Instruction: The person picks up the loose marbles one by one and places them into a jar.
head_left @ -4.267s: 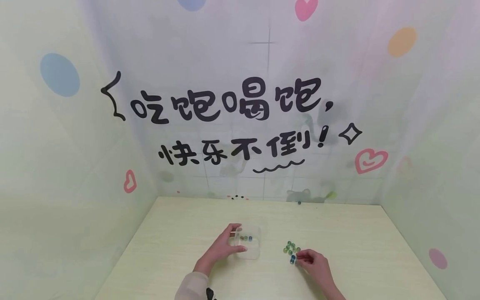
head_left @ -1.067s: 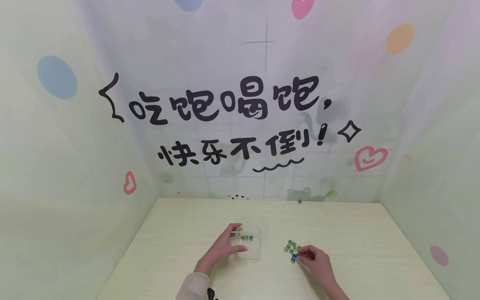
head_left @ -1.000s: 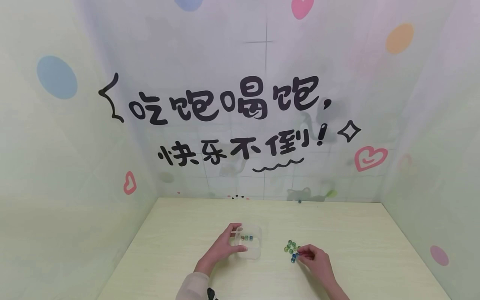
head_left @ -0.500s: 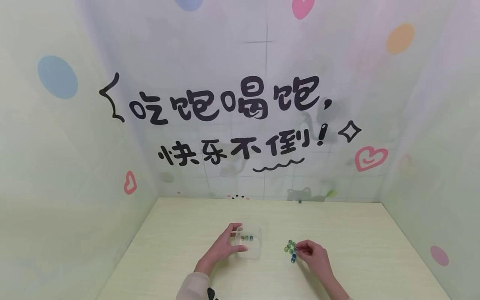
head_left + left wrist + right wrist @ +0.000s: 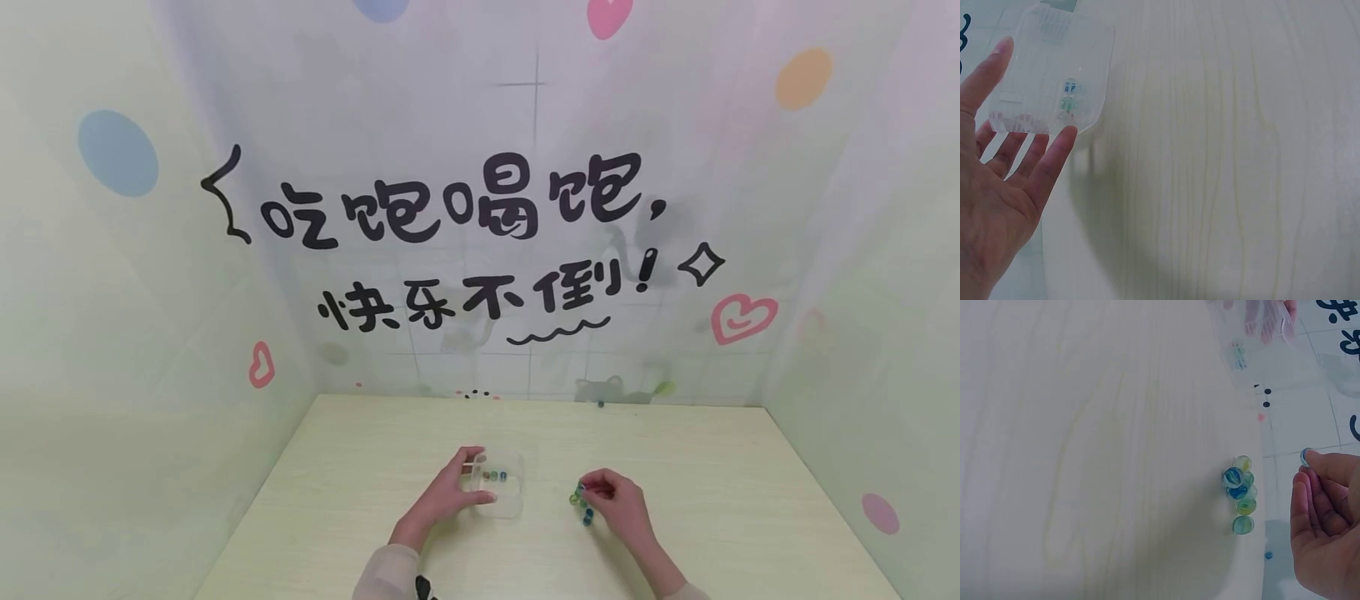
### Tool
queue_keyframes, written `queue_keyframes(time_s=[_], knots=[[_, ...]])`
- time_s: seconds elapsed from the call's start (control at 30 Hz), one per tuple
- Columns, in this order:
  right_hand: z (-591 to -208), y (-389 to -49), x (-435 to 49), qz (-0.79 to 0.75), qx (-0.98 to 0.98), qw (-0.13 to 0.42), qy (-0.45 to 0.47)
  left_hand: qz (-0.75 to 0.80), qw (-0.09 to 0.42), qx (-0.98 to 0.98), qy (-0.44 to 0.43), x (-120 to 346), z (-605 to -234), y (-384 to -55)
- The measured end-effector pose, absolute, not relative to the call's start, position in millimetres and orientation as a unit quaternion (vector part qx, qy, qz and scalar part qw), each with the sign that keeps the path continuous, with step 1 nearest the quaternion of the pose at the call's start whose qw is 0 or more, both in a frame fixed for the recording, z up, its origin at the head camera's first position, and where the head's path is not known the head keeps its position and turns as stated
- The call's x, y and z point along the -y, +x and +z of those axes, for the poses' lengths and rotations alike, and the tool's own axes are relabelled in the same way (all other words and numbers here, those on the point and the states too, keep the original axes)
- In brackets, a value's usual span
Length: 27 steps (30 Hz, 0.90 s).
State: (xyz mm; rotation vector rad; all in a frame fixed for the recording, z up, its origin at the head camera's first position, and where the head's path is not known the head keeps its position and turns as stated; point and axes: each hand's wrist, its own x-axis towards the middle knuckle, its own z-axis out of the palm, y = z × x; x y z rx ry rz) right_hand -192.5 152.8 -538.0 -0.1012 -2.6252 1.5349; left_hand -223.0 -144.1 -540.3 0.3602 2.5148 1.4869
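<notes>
Right hand (image 5: 621,503) farther forward with marble (image 5: 1305,456)

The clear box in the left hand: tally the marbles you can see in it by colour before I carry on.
Blue marble: 1
Green marble: 1
Brownish marble: 1
Total visible in the clear box: 3

Tabletop (image 5: 720,525) is cropped at its near edge, right hand (image 5: 624,507) hides some loose marbles (image 5: 588,517), boxed marbles (image 5: 1239,354) look kinda blurry from the right wrist, and that speck (image 5: 636,414) by the far edge is too tiny to ID.
</notes>
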Motion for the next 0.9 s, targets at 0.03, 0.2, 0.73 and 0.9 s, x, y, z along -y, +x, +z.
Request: queue_keyframes(time_s=[0.03, 0.2, 0.73, 0.9], knots=[[-537, -193, -152, 0.505, 0.861, 0.051, -0.030, 0.503, 0.099, -0.850, 0.122, 144, -540, -223], [-534, -197, -147, 0.509, 0.859, 0.058, -0.017, 0.503, 0.099, -0.850, 0.122, 144, -541, -223], [-522, -204, -130, 0.524, 0.849, 0.058, 0.007, 0.504, 0.099, -0.850, 0.119, 144, -539, -223], [-520, -205, -124, 0.529, 0.847, 0.059, 0.009, 0.503, 0.099, -0.850, 0.121, 144, -540, -223]])
